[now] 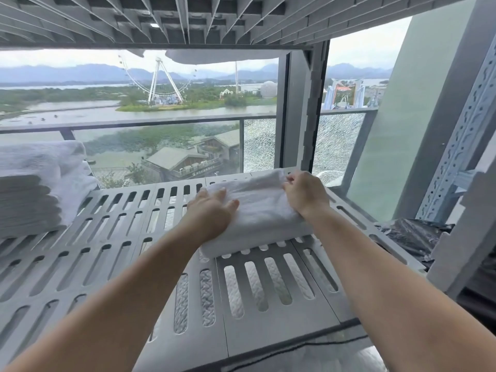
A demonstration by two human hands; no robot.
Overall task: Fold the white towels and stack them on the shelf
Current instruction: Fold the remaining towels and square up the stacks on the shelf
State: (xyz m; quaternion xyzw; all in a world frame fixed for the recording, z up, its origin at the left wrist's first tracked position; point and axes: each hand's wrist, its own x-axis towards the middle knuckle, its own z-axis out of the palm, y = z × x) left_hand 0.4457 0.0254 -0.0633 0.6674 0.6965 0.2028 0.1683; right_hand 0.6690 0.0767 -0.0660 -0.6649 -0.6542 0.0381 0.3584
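A folded white towel (257,210) lies on the grey slotted shelf (112,253), towards its right back part. My left hand (212,210) rests flat on the towel's left end, fingers spread. My right hand (306,194) grips the towel's far right corner, fingers curled into the cloth. A stack of folded white towels (35,189) sits at the shelf's left edge, with a looser towel on top.
Another slotted shelf (188,20) hangs close overhead, with white cloth drooping over its far edge. A perforated metal upright (461,140) stands at the right. A crumpled black plastic bag (413,234) lies right of the shelf. Behind is a window and balcony rail.
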